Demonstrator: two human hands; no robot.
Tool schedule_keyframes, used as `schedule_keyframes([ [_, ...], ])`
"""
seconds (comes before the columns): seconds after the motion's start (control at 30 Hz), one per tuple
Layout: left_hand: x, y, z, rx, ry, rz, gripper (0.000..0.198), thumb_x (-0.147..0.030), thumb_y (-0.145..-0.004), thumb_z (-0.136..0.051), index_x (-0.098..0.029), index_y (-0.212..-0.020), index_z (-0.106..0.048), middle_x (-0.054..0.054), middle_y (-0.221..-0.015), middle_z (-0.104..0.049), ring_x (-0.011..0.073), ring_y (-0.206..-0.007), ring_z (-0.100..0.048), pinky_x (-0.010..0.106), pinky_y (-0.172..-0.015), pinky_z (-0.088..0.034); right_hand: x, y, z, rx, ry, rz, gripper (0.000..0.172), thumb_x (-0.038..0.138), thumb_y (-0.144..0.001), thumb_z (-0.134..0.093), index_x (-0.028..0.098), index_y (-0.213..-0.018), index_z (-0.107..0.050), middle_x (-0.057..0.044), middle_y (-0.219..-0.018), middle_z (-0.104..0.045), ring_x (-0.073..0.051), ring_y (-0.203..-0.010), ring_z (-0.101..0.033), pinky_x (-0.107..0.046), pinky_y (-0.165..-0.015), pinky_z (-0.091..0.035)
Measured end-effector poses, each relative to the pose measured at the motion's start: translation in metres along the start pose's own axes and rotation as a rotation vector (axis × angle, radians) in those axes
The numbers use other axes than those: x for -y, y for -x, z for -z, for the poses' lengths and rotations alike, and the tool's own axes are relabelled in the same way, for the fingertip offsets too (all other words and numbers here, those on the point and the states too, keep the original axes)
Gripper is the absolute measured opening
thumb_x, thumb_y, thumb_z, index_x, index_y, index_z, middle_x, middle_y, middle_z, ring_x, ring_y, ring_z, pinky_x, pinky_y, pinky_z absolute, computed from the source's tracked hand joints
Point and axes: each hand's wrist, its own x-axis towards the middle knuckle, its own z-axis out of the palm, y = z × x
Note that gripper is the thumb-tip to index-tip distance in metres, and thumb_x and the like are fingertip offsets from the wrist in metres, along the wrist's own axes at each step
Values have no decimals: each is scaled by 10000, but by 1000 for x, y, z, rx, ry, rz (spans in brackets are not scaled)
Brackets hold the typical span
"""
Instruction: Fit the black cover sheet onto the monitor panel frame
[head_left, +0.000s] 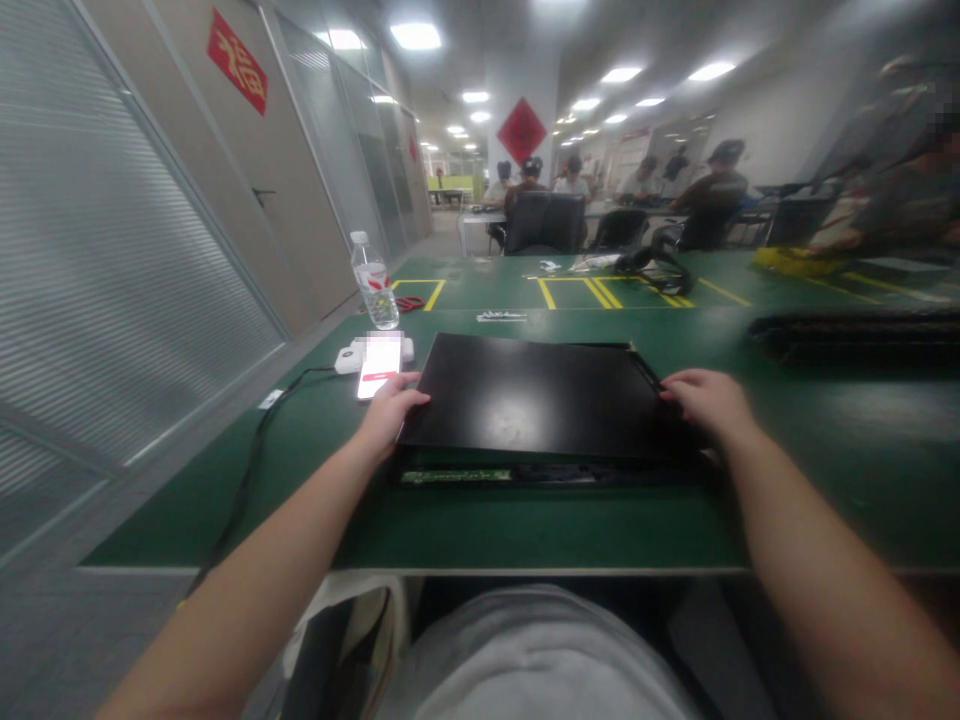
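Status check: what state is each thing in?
Flat black rectangular panel: held between both hands
Narrow green circuit strip: exposed
Left hand: gripping panel's left edge
Right hand: fingers closed at panel's right edge
Clear plastic bottle: upright, capped
Rectangular phone: screen lit
Red-handled scissors: lying flat; blades unclear
White rectangular ceiling light: on

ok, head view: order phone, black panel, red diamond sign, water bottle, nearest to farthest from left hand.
1. Black panel: left edge in the left hand.
2. Phone: just beyond the hand.
3. Water bottle: upright on the table, past the phone.
4. Red diamond sign: far across the room.
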Motion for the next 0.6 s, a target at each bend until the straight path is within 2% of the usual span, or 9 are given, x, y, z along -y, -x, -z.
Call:
schedule_keyframes([
  [0.4,-2,4,-2,-13,-59,-4,445,-212,-504,-706,-208,-944,-648,2,-699,-686,251,-711,-668,324,-597,-502,-1,1,0,-3,-20,8,202,227,-768,-666,179,-921,-789,-95,-878,-793,-123,-465,-557,-243,-411,-468],
  [0.6,-3,3,-3,-33,-74,-13,389,-212,-473,-676,-201,-859,-628,-6,-703,-683,243,-699,-660,339,-603,-512,0,1,-1,4,6,7,235,230,-783,-646,163,-952,-795,-89,-888,-794,-114,-459,-551,-241,-431,-467],
])
